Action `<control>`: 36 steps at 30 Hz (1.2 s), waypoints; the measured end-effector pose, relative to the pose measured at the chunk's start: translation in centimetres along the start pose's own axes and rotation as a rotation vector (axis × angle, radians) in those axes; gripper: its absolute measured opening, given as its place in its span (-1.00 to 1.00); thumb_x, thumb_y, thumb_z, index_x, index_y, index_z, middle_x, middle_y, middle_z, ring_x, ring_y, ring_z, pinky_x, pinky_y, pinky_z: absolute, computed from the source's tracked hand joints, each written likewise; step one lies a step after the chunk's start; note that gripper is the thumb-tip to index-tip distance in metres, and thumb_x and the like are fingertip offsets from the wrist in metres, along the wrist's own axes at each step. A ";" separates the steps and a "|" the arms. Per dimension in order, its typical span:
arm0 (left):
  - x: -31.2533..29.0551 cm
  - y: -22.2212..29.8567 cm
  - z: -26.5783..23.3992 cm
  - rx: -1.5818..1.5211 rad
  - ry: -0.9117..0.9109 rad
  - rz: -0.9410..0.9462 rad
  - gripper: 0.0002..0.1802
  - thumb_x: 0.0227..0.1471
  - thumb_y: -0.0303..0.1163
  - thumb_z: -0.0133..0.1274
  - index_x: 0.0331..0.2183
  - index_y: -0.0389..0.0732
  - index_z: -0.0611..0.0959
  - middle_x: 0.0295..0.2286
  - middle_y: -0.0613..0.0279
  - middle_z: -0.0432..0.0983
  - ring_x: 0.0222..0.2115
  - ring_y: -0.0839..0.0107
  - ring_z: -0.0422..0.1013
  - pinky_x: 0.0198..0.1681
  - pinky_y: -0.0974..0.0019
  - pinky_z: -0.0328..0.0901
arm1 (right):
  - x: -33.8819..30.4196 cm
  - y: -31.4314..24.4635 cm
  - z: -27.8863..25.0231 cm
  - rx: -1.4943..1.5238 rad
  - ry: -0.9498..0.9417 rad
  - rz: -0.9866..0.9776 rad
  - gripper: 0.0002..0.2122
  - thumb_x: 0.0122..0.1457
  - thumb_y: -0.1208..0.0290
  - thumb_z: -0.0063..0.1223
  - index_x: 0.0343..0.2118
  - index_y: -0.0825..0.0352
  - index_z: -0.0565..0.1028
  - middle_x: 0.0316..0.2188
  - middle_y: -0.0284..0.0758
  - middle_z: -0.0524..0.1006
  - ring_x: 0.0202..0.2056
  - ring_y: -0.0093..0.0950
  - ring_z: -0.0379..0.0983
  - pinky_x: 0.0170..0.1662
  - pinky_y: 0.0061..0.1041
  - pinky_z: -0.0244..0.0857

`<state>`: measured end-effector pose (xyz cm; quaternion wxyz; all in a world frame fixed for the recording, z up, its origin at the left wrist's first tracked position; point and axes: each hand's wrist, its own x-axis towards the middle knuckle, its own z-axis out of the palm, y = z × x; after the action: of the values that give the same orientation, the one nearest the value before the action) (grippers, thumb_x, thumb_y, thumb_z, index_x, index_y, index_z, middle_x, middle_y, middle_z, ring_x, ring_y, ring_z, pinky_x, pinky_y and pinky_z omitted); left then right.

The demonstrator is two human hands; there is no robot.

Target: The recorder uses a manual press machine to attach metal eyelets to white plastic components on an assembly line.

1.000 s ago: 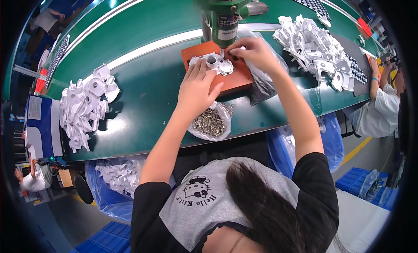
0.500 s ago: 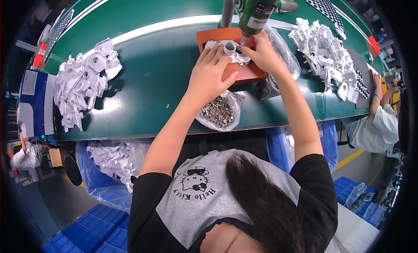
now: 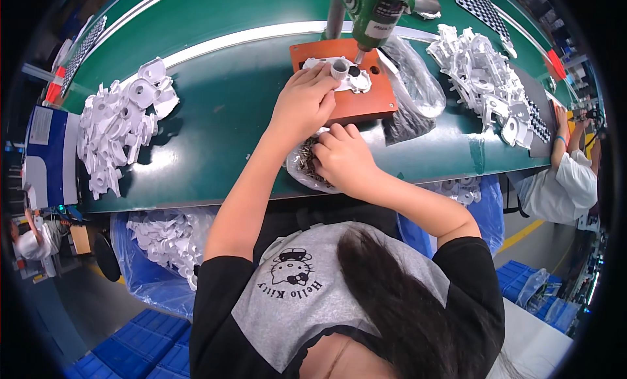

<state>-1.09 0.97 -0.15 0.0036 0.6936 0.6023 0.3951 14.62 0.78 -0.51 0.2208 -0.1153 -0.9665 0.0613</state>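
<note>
On an orange fixture block (image 3: 379, 103) lies a white plastic part (image 3: 358, 84) with a raised round collar and a dark round spot beside it. My left hand (image 3: 304, 103) grips the left side of this part, its fingers closed against the collar. Just above the part is the metal tip (image 3: 360, 56) of a green press (image 3: 376, 16). Nearer to me, my right hand (image 3: 349, 162) is at a clear bag of small metal pins (image 3: 303, 162). Its fingers are curled at the pins, and what lies between the fingertips is hidden.
White plastic parts are heaped at the left (image 3: 117, 127) and right (image 3: 480, 82) of the green table (image 3: 222, 111). A clear plastic bag (image 3: 418, 85) lies right of the fixture. Blue lined bins (image 3: 153, 274) stand below the table edge. Another person (image 3: 562, 183) works at far right.
My right hand has left the white part under the press and come down toward me to the bag of pins. My left hand stays on the part, its fingers more drawn in.
</note>
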 end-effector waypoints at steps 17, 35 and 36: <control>-0.1 0.3 0.0 -0.035 0.011 -0.045 -0.75 -0.09 -0.44 0.03 -0.26 -0.19 0.56 -0.03 0.05 0.39 -0.03 0.06 0.30 0.07 0.13 0.14 | 0.6 0.5 0.1 0.030 -0.040 -0.021 -0.90 -0.17 0.43 0.04 -0.57 0.34 0.49 -0.54 -0.30 0.50 -0.41 -0.38 0.43 -0.35 -0.41 0.27; -0.1 0.4 0.0 -0.042 0.035 -0.029 -0.76 -0.08 -0.43 0.03 -0.27 -0.20 0.54 -0.04 0.03 0.40 0.01 0.10 0.28 0.09 0.13 0.13 | 1.0 2.0 -3.4 0.640 -0.152 0.304 -0.90 -0.04 0.51 0.04 -0.45 0.39 0.54 -0.49 -0.18 0.53 -0.49 -0.28 0.48 -0.38 -0.42 0.38; -0.1 0.5 0.0 -0.052 0.045 -0.026 -0.76 -0.08 -0.43 0.03 -0.27 -0.21 0.54 -0.04 0.03 0.40 0.02 0.10 0.28 0.09 0.13 0.13 | 1.2 2.5 -3.8 0.788 -0.106 0.375 -0.90 0.01 0.54 0.03 -0.42 0.42 0.53 -0.49 -0.17 0.54 -0.53 -0.30 0.49 -0.41 -0.49 0.36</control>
<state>-0.69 0.77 0.01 0.0132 0.6763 0.6009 0.4259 15.77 3.76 2.96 0.1831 -0.1924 -0.8418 0.4699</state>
